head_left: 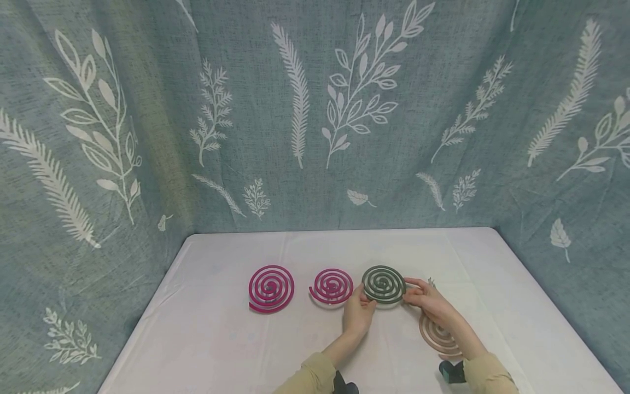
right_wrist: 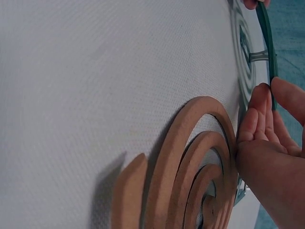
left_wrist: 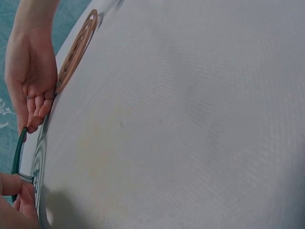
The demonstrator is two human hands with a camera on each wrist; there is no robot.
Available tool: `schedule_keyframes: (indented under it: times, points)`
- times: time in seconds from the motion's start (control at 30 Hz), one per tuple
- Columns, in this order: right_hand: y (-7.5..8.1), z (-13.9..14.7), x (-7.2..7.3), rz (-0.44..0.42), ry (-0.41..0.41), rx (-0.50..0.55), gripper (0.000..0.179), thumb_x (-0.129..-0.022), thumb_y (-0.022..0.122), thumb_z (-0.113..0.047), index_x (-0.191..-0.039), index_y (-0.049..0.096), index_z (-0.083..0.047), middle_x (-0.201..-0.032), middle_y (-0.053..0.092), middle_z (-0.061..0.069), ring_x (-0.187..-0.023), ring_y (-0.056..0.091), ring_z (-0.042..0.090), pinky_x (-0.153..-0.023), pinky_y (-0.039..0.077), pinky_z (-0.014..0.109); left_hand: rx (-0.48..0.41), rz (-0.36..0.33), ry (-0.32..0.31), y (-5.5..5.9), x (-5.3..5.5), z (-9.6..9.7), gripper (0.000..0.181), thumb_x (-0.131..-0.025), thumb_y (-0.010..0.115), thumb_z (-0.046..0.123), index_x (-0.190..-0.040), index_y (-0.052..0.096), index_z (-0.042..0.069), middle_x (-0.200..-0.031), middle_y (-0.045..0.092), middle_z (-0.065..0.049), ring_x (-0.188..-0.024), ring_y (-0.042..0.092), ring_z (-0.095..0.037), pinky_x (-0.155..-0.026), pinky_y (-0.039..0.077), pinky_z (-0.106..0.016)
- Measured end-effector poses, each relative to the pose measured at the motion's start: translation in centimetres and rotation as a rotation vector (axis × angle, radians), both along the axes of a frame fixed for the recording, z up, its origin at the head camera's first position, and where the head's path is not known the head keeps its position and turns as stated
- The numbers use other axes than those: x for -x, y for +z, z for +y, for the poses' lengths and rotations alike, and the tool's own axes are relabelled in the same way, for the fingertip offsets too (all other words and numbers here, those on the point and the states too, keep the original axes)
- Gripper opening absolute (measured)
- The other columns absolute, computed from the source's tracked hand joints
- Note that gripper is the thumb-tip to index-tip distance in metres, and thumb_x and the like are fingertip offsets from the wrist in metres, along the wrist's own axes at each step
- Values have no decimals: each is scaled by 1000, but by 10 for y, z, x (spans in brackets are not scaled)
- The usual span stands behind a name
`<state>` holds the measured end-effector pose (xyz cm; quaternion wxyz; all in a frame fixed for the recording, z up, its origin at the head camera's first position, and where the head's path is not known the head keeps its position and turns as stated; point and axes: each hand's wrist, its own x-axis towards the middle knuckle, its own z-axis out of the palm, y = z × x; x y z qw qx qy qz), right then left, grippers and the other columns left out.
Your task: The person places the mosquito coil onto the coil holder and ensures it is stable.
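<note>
A dark green mosquito coil (head_left: 383,284) is level just above the white tabletop, between my two hands. My left hand (head_left: 359,316) pinches its near left edge. The right hand (head_left: 433,302) pinches its right edge with thumb and fingers. In the right wrist view a small metal stand (right_wrist: 259,56) is under the green coil, seen edge-on, with its shadow on the cloth. A brown coil (right_wrist: 164,176) lies beneath my right wrist, partly hidden by the arm in the head view.
Two magenta coils, one at the far left (head_left: 271,289) and one in the middle (head_left: 332,287), sit left of the green one. A small object (head_left: 431,282) stands behind my right hand, too small to identify. Patterned blue-green curtains (head_left: 315,137) enclose the table (head_left: 206,350).
</note>
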<state>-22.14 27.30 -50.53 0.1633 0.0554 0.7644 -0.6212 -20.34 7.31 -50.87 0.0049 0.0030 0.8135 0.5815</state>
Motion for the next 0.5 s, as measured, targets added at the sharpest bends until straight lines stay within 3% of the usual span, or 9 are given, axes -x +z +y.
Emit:
schedule_keyframes:
  times: [0.5]
  points:
    - [1, 0, 1, -5, 0, 9, 66, -89, 60, -11, -144, 26, 4, -86, 62, -6, -87, 57, 8, -87, 46, 22, 11, -3, -3, -2, 1, 0, 52, -84, 64, 2, -132, 47, -8, -83, 58, -2, -72, 56, -6, -61, 47, -16]
